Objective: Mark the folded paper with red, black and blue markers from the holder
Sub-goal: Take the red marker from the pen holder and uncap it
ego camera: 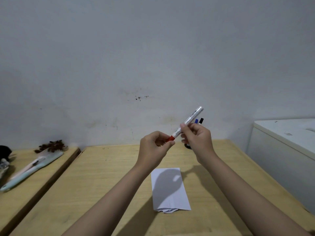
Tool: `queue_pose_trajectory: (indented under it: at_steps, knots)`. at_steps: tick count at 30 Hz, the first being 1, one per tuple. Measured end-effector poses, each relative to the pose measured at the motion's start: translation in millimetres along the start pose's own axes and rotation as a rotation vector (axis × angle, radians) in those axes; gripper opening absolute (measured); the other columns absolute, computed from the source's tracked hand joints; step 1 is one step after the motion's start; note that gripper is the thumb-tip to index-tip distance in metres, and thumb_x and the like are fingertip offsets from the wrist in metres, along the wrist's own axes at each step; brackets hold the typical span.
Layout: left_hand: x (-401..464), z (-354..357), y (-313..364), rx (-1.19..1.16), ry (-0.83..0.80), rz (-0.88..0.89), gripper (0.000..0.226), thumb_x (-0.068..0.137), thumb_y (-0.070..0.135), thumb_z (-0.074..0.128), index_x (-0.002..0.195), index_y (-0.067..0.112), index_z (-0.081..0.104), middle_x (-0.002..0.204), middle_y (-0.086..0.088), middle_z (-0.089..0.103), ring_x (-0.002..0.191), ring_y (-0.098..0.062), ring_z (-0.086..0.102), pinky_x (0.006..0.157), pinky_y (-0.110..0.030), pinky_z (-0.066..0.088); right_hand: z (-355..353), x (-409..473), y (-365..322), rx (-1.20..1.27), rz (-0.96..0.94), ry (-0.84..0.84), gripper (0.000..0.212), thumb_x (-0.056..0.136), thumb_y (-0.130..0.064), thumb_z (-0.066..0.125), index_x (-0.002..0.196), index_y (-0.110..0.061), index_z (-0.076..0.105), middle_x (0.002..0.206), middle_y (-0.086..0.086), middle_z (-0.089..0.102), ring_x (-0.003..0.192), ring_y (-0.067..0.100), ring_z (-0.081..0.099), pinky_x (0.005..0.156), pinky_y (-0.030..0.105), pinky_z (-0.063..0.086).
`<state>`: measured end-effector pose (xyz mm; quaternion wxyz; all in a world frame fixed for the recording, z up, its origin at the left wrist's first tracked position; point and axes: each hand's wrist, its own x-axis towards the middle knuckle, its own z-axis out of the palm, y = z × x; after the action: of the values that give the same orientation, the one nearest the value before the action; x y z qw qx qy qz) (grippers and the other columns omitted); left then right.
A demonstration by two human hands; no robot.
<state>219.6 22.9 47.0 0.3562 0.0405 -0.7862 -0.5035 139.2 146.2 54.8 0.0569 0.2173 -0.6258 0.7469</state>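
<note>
The right hand (197, 138) has its grip closed around the barrel of the red marker (187, 121), thumb and fingers wrapped at the lower middle of the white body, so that the marker slants up to the right with its rear end highest. The left hand (153, 147) pinches the marker's red cap (171, 138) at the lower end between thumb and curled fingers; whether the cap is loose or seated cannot be told. Both hands are raised above the table (110, 176), close together, wrists bent slightly inward, with bare forearms reaching in from the bottom edge.

Just behind the right hand, the tips of the blue marker (196, 121) and the black marker (201, 120) stand upright, and the dark base of the holder (188, 146) peeks out below the hand; the rest of it is hidden.

The folded paper (170, 189) lies flat on the table below the hands, partly under their shadow, with its ragged edges nearest the person.

On a second table at the left lie a pale blue brush (32, 169) and a brown clump (51, 145).
</note>
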Motion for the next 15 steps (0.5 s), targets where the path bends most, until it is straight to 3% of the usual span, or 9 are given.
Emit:
queue_pose_trajectory:
  at_steps: [4, 10, 15]
  knots:
    - [-0.3, 6.7, -7.5, -0.007, -0.035, 0.007, 0.008, 0.073, 0.012, 0.076, 0.08, 0.016, 0.073, 0.076, 0.004, 0.074, 0.073, -0.011, 0.07, 0.071, -0.024, 0.056, 5.4, -1.8, 11.4, -0.002, 0.017, -0.089, 0.017, 0.089, -0.015, 0.063, 0.076, -0.004, 0.063, 0.066, 0.003, 0.066, 0.058, 0.007, 0.063, 0.061, 0.022, 0.056]
    - [7.1, 3.0, -24.3, -0.08, -0.155, -0.139, 0.006, 0.08, 0.007, 0.069, 0.079, 0.011, 0.073, 0.069, -0.006, 0.07, 0.065, -0.012, 0.063, 0.07, -0.029, 0.052, 1.7, 8.1, 22.9, 0.147, 0.107, -0.09, 0.013, 0.09, -0.012, 0.06, 0.083, -0.003, 0.064, 0.074, 0.01, 0.066, 0.069, 0.019, 0.065, 0.067, 0.023, 0.057]
    - [10.0, -7.3, -62.9, -0.024, -0.123, -0.202, 0.008, 0.082, 0.008, 0.067, 0.085, 0.012, 0.073, 0.075, 0.002, 0.07, 0.067, -0.001, 0.063, 0.069, -0.017, 0.048, -16.9, 20.1, 31.6, 0.171, 0.142, 0.023, 0.026, 0.09, -0.017, 0.062, 0.099, 0.007, 0.063, 0.078, 0.011, 0.066, 0.058, 0.009, 0.063, 0.058, 0.018, 0.053]
